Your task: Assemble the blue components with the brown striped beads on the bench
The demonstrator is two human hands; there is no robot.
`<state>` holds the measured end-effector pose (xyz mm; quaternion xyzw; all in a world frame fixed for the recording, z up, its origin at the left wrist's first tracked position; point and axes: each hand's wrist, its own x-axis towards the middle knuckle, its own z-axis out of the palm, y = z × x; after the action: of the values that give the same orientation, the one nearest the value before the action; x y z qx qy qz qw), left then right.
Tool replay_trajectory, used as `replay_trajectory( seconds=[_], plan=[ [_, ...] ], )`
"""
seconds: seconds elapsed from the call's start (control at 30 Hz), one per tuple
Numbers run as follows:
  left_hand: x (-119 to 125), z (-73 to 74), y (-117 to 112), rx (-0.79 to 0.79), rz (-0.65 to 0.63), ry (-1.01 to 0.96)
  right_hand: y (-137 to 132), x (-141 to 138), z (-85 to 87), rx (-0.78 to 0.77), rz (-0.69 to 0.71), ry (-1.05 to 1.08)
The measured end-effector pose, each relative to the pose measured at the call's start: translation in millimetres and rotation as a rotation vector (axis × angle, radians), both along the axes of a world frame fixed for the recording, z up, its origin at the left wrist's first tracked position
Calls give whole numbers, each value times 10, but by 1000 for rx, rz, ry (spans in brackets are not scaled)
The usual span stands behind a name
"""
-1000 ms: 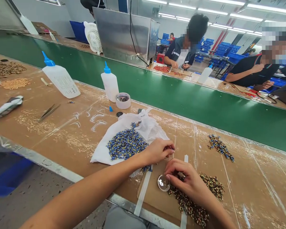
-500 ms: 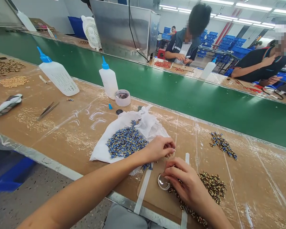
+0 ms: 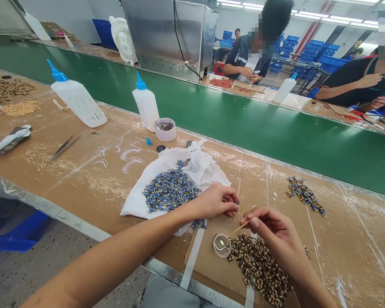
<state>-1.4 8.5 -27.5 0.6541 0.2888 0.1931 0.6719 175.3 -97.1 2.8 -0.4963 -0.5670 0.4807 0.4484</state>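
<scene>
A thin wooden stick (image 3: 241, 226), like a toothpick, is pinched in my right hand (image 3: 274, 226), its tip angled down to the left. That tip sits above and right of a small clear round dish (image 3: 222, 246) of see-through liquid. My left hand (image 3: 218, 200) is closed in a pinch facing the right one; what lies between its fingertips is too small to make out. Under my left wrist a white plastic bag (image 3: 136, 194) is spread, carrying a heap of small blue-and-yellow pieces (image 3: 170, 188). Below my right hand lies a pile of dark pieces with red and cream (image 3: 259, 267).
A smaller cluster of blue and dark pieces (image 3: 306, 196) lies at right. Two white squeeze bottles (image 3: 80, 102), a tape roll (image 3: 165, 133) and tweezers (image 3: 66, 147) are behind and left. A green conveyor belt (image 3: 244, 124) runs beyond; two co-workers (image 3: 248, 55) sit across it.
My right hand has moved up and right, away from the dish, so the stick and dish now show fully. My left hand stays nearly in place, still pinched.
</scene>
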Motion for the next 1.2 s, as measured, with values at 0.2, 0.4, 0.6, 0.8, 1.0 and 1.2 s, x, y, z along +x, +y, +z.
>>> replay_trajectory(
  seconds=[0.2,0.4,0.6,0.8,1.0,1.2],
  plan=[
    [10,-21,-13,-11,-45,14,81,77,-62,128,-389,-89],
    [2,-39,-9,30,-50,5,129,55,-181,148,-409,-159],
    [17,-13,-18,25,-39,24,135,48,-199,137,-383,-199],
    [7,-24,-25,29,-50,26,134,49,-232,131,-355,-186],
    [4,6,-32,51,-44,36,135,48,-263,144,-341,-240],
    [-11,39,-39,65,-56,43,117,43,-274,161,-320,-271]
  ],
)
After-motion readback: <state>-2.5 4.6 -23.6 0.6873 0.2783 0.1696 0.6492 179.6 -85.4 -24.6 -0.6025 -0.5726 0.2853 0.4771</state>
